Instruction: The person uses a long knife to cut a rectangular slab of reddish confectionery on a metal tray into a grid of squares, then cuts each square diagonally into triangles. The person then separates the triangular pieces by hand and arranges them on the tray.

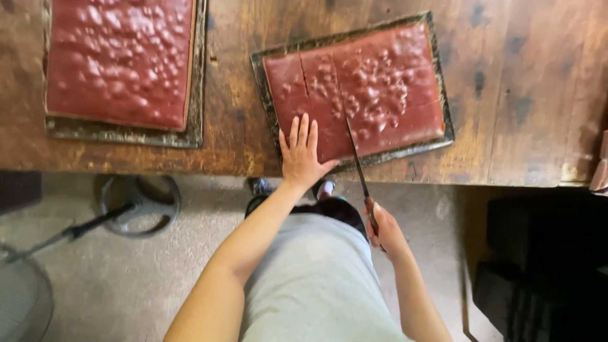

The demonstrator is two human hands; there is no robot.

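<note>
1. Reddish-brown slab (373, 88) lies in a dark tray (443, 136) near the wooden table's (519, 76) front edge.
2. Left hand (301, 155) presses flat, fingers spread, on the slab's near corner.
3. Right hand (386, 231) grips a long knife (358, 161), blade on the slab.

Worn wooden table (506, 95) across top of frame; two dark trays of bumpy red slab directly on it: one (196, 95) upper left, one (443, 82) centre, angled.
</note>
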